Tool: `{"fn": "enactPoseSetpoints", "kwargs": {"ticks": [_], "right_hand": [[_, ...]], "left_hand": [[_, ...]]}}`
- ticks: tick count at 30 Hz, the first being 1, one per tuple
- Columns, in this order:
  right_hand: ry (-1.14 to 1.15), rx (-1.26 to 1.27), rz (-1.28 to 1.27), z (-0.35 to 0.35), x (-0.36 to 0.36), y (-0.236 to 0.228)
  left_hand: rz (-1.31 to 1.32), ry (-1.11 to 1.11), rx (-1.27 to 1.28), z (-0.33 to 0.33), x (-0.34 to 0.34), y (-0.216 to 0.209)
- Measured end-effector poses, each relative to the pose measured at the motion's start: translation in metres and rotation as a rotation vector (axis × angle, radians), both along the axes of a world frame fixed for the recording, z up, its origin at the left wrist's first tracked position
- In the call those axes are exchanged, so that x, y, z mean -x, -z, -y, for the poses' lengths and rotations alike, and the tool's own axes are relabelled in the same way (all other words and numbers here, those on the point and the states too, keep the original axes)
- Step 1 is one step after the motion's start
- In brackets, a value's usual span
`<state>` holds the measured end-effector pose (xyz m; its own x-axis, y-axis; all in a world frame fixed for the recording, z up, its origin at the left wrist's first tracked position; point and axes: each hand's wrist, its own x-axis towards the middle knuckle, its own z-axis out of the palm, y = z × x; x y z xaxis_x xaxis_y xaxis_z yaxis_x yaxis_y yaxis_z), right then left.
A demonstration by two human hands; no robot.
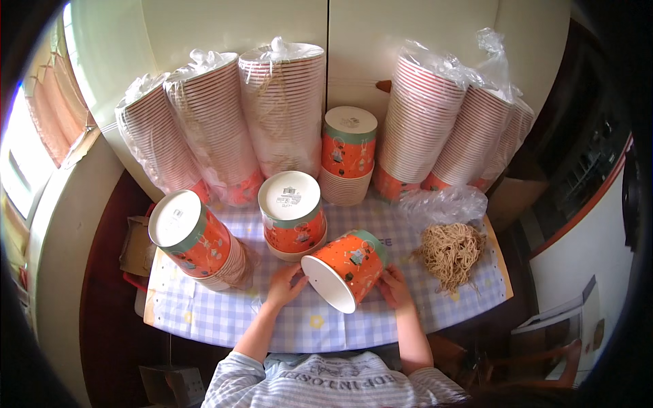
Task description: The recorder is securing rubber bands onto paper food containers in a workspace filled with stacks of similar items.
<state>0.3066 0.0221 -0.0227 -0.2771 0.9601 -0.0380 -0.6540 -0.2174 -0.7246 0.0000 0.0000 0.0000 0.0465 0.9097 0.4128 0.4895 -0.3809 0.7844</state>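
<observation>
You are holding the orange bucket [350, 262] tilted over the near middle of the desk [224, 330], its white mouth facing down-left. Your left hand [286, 287] is pinching the rim; your right hand [396, 288] is gripping near the green band, some fingers hidden. Squeezing lightly is probably best for keeping the wall round, with the twine [452, 253] lying well apart.

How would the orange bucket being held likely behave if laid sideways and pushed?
The orange bucket is probably light for its size: its wide mouth shows a hollow inside. It would likely roll in a curve, being round and narrower at the green end. Its wall seems fairly stiff, with no dent visible between left hand and right hand.
</observation>
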Motion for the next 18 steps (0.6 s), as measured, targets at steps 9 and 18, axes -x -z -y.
{"fn": "enactPoseSetpoints", "kwargs": {"ticks": [9, 18], "right_hand": [[-0.011, 0.023, -0.021, -0.003, -0.004, 0.004], [-0.093, 0.088, 0.148, 0.011, 0.007, -0.004]], "left_hand": [[-0.128, 0.053, 0.028, -0.007, 0.006, 0.009], [0.645, 0.019, 0.372, 0.016, 0.005, -0.003]]}}
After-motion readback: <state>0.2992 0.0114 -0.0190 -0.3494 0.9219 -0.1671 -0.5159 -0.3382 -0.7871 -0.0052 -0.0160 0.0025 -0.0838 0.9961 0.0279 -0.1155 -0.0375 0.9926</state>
